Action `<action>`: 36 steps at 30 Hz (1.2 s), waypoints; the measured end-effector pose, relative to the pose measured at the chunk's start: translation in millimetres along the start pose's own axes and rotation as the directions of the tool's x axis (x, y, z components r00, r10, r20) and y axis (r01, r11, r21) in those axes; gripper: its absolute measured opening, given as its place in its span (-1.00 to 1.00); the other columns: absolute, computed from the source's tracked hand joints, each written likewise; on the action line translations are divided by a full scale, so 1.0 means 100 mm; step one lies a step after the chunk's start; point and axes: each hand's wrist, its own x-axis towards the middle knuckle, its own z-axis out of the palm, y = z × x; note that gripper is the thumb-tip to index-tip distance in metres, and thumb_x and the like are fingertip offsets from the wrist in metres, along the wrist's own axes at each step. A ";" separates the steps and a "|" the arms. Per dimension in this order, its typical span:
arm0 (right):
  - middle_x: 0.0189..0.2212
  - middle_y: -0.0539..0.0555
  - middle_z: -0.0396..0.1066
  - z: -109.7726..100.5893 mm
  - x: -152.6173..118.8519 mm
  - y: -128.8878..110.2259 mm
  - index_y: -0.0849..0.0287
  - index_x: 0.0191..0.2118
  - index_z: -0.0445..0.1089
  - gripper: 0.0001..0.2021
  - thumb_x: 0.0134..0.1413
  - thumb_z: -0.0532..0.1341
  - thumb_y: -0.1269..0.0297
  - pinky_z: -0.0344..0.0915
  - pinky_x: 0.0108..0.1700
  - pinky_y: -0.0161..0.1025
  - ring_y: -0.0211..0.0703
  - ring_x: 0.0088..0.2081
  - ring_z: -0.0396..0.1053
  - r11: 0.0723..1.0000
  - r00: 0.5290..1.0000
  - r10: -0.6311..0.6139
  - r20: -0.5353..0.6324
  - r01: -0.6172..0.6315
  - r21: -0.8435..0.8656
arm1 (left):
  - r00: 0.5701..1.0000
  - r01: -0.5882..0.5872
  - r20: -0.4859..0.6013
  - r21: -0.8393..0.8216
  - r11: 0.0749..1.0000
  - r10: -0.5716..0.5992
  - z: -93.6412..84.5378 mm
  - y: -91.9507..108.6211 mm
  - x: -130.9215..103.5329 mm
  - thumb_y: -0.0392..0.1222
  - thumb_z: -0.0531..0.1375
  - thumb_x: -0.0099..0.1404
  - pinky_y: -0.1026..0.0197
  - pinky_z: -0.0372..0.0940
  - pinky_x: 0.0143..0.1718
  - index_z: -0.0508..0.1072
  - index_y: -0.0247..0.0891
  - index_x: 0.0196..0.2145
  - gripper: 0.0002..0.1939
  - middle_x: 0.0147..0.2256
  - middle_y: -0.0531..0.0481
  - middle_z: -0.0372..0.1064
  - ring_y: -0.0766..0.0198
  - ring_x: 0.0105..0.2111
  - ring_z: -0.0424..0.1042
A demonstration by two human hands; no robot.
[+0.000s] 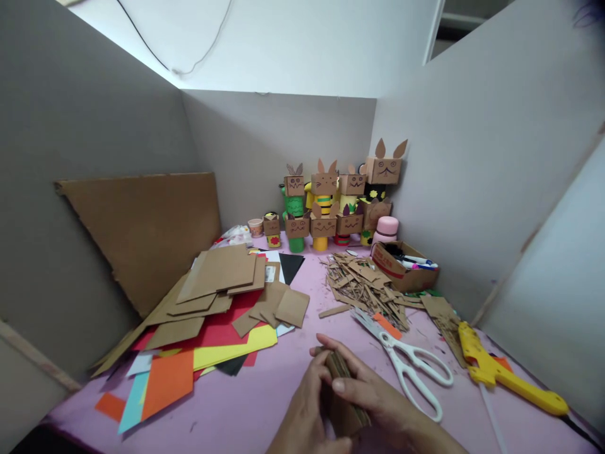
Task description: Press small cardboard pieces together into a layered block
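Observation:
Near the table's front edge, a small stack of cardboard pieces (344, 413) is held between both hands, its layered edges facing up. My left hand (305, 403) wraps the stack from the left, thumb low on its near face. Along the other side, my right hand (366, 384) is closed round it, fingers over the top end. The lower part of the stack is partly hidden by the hands. Just right of my right hand lie white-handled scissors (411, 359), blades toward the back. Square cardboard pieces (292, 308) lie beyond my left hand.
Cardboard sheets (217, 274) and coloured paper (167, 384) are piled at left. Cardboard scraps (363, 284) heap at right, before a box of markers (411, 268). A yellow glue gun (510, 375) lies far right. Cardboard animal figures (324, 224) stand at the back beside a pink bottle (386, 228).

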 end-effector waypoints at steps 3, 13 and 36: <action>0.10 0.11 0.28 -0.01 0.01 0.00 0.04 0.23 0.08 -0.17 -0.20 0.41 0.14 0.07 0.14 -0.09 0.06 0.16 0.19 0.999 1.000 0.010 0.024 -0.009 -0.040 | 0.999 0.018 -0.052 0.176 0.984 -0.009 -0.06 -0.11 -0.03 -0.31 0.39 -0.16 -0.16 -0.16 0.22 -0.02 -0.25 0.19 0.01 0.24 -0.32 -0.05 -0.18 0.23 -0.06; 0.32 0.11 -0.10 0.10 -0.02 0.01 0.09 0.33 -0.20 -0.03 -0.10 0.30 -0.08 -0.09 0.25 -0.13 -0.02 0.31 -0.14 0.979 0.996 0.016 -0.087 -0.034 -0.201 | 0.997 -0.048 -0.052 0.278 0.960 0.065 -0.08 -0.21 0.01 -0.36 0.41 -0.21 -0.12 -0.11 0.23 0.08 -0.21 0.19 0.01 0.23 -0.27 -0.03 -0.19 0.23 -0.06; -0.16 0.06 0.42 -0.01 0.07 0.04 0.07 0.06 0.32 -0.46 -0.06 0.30 0.00 0.22 0.00 -0.12 -0.01 -0.07 0.34 0.992 0.991 0.019 -0.132 -0.035 -0.119 | 0.999 0.041 -0.045 0.259 0.965 -0.030 -0.07 -0.20 0.01 -0.29 0.46 -0.26 -0.11 -0.05 0.19 0.08 -0.27 0.18 0.05 0.22 -0.35 0.02 -0.21 0.20 0.03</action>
